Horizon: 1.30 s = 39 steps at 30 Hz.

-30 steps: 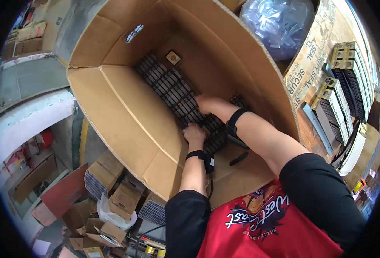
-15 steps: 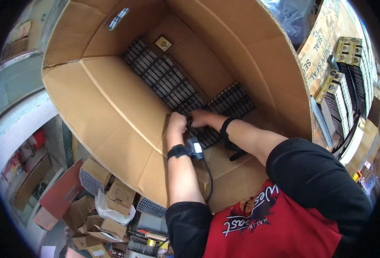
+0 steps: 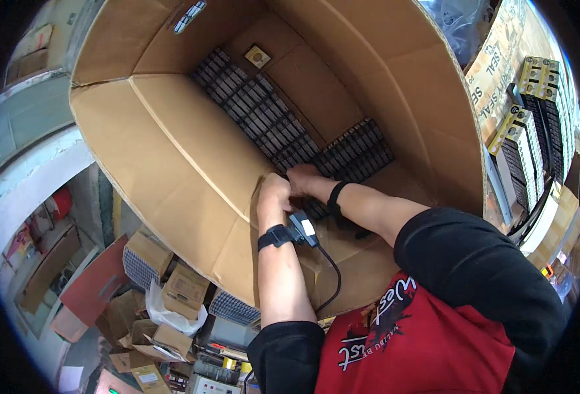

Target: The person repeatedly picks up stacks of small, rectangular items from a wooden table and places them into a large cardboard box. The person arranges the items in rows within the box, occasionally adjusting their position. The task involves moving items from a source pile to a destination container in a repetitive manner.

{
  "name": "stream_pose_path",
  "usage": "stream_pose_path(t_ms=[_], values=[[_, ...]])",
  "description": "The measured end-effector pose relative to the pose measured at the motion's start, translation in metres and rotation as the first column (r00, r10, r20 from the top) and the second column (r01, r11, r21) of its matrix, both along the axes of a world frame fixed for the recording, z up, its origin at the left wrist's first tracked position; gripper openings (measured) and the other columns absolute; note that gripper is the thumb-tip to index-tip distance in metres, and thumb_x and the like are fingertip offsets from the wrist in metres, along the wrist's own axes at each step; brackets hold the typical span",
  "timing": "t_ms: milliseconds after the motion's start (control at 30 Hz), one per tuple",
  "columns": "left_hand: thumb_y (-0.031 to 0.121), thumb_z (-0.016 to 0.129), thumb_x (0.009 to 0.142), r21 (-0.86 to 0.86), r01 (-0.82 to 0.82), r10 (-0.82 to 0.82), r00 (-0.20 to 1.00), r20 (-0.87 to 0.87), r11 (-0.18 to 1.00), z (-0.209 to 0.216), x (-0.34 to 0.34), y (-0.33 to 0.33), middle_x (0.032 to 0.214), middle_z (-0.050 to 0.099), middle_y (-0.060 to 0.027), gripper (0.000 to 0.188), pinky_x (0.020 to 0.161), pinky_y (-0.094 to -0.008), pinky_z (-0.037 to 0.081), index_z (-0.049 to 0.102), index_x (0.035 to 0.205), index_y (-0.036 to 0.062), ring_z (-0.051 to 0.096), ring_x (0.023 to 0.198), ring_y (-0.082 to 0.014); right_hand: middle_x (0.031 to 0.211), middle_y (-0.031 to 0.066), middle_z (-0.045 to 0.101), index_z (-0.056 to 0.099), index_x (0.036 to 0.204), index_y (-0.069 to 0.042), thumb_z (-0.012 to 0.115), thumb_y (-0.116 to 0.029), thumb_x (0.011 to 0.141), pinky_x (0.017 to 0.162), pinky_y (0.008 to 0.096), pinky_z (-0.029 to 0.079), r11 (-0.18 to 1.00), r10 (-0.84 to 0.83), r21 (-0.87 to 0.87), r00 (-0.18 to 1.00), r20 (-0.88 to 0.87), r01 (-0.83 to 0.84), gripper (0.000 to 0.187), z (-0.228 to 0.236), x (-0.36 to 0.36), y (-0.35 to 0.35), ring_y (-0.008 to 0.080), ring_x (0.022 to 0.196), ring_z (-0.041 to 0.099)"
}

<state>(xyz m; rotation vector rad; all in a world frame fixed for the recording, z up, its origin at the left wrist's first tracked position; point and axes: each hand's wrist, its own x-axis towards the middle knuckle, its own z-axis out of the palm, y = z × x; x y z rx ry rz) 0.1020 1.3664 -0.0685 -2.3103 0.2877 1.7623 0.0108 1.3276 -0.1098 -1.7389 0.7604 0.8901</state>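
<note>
Both my hands reach down into a large open cardboard box [image 3: 172, 144]. My left hand [image 3: 275, 190], with a black strap and a cabled grey device [image 3: 303, 228] at its wrist, is closed near the box's left wall. Close beside it, my right hand [image 3: 302, 178] has its fingers curled inward. What either one grips is hidden. Just beyond them, small dark packs with pale stripes [image 3: 254, 108] lie in tight rows along the left side. A second block of the same packs [image 3: 356, 152] sits to the right. One yellow-faced small box [image 3: 257, 56] lies apart at the far end.
At right, stacked yellow-topped packs [image 3: 523, 134] stand beside another carton [image 3: 500, 82] with printed tape. Clear plastic wrap [image 3: 457, 26] rests at the upper right. Lower left hold a white plastic bag [image 3: 165, 315], small brown cartons [image 3: 185, 292] and a reddish board [image 3: 96, 289].
My view has shifted slightly, so the box appears a little lower and further right. Both hands remain low in the box, now drawn closer together; the right has shifted slightly toward the left.
</note>
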Motion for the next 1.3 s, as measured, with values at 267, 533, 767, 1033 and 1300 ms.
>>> stream_pose_path(t_ms=[267,533,767,1033,1300], values=[[0.008,0.056,0.079,0.091,0.441,-0.416,0.884,-0.212,0.893,-0.078,-0.043,0.057,0.116,0.056,-0.0225,0.030,0.086,-0.0417,0.048,0.060,0.106,-0.0042,0.059,0.103,-0.0299,0.097,0.0203,0.063,0.064,0.096,-0.001,0.063,-0.020,0.067,0.079,0.0407,0.049,0.969,0.085,-0.237,0.994,0.063,-0.068,0.035,0.007,-0.029,-0.073,0.0329,0.095,0.061],[0.016,0.048,0.086,-0.016,0.586,-0.581,0.807,0.109,0.810,-0.029,-0.097,0.047,0.110,0.062,-0.0170,0.027,0.085,-0.0358,0.050,0.065,0.103,0.0036,0.060,0.103,-0.0296,0.098,0.0211,0.063,0.063,0.096,0.001,0.063,-0.014,0.069,0.080,0.0414,0.049,0.992,0.102,-0.060,0.992,-0.074,-0.107,0.030,-0.013,-0.100,-0.027,0.0341,0.094,0.061],[0.025,0.052,0.083,-0.039,0.357,-0.353,0.932,0.079,0.933,-0.025,-0.094,0.031,0.112,0.059,-0.0225,0.033,0.087,-0.0398,0.048,0.065,0.101,0.0005,0.058,0.105,-0.0338,0.104,0.0213,0.062,0.064,0.098,0.005,0.062,-0.013,0.074,0.079,0.0416,0.050,0.997,-0.075,-0.020,0.964,-0.253,0.072,0.030,-0.026,-0.091,-0.036,0.0336,0.094,0.062],[0.049,0.057,0.079,-0.080,-0.135,0.145,0.980,0.136,0.988,-0.062,-0.080,0.060,0.115,0.055,-0.0278,0.062,0.094,-0.0425,0.040,0.059,0.107,-0.0070,0.051,0.112,-0.0391,0.105,0.0187,0.062,0.066,0.097,0.000,0.068,-0.020,0.073,0.081,0.0397,0.050,0.959,-0.176,-0.256,0.963,-0.206,0.121,0.032,-0.031,-0.102,-0.012,0.0326,0.097,0.061],[0.051,0.067,0.070,-0.091,-0.222,0.228,0.972,0.054,0.971,-0.077,-0.097,0.066,0.114,0.056,-0.0277,0.073,0.094,-0.0380,0.040,0.058,0.107,-0.0116,0.052,0.112,-0.0366,0.105,0.0175,0.063,0.064,0.101,0.002,0.068,-0.038,0.071,0.081,0.0389,0.049,0.963,-0.268,-0.072,0.910,-0.318,0.259,0.050,-0.060,-0.120,-0.031,0.0326,0.096,0.061]])
